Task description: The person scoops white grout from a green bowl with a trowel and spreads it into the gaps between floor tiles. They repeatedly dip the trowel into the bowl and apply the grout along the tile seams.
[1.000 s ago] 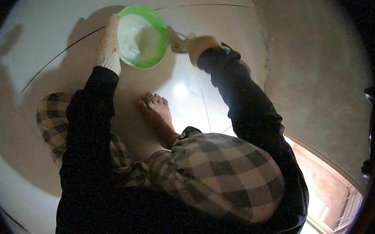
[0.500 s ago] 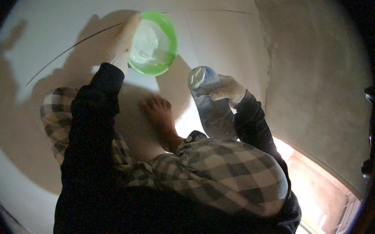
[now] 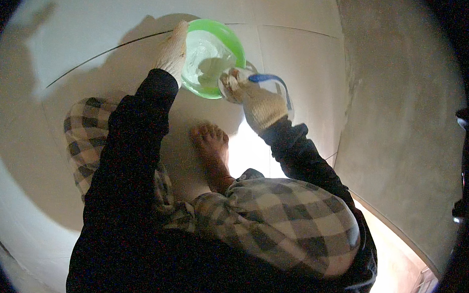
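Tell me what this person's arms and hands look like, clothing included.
The left hand and right hand both wear cream-coloured, knitted-looking gloves. Long black sleeves cover both arms down to the gloves; the cloth is loose and wrinkled, bunching near the right wrist. I can make out no markings on it.

No readable text, labels, brands, numbers or signs.
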A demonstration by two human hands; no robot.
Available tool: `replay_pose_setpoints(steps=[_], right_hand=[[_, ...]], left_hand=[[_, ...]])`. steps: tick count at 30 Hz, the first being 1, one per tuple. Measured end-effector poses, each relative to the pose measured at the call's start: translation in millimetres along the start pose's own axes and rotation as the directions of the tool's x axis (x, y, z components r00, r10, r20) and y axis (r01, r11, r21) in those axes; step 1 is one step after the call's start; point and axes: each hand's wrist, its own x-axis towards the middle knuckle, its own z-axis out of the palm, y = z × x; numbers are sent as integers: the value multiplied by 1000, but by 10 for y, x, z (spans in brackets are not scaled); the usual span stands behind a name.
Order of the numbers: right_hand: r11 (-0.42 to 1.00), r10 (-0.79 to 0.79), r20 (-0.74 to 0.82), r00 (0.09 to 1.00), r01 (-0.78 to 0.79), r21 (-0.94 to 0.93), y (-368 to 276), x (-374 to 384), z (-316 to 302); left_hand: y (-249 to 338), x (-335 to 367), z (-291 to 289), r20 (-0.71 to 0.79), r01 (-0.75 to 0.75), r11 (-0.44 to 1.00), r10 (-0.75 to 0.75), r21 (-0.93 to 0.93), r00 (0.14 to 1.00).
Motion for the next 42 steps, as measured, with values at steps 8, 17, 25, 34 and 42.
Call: replay_pose_setpoints(steps=[8,17,25,34,42], right_hand=[[951,273,269,924,-300,67,137,-593,-382],[947,301,484,822,-317,-49,188,230,-730],[970,225,603,765,-119,-210,-7,756,-485],[999,43,712,701,-27,-33,19,827,-263],[777,-72,782,619,-456,433,110,547,-137]], left_hand=[[28,59,27,8,-103,977,103,185,995],[171,-270,313,23,-83,885,82,458,996],[159,-413,269,10,-185,821,214,540,977],[172,-498,361,111,-405,485,527,775,843],[61,-454,283,-68,-175,803,258,570,964]])
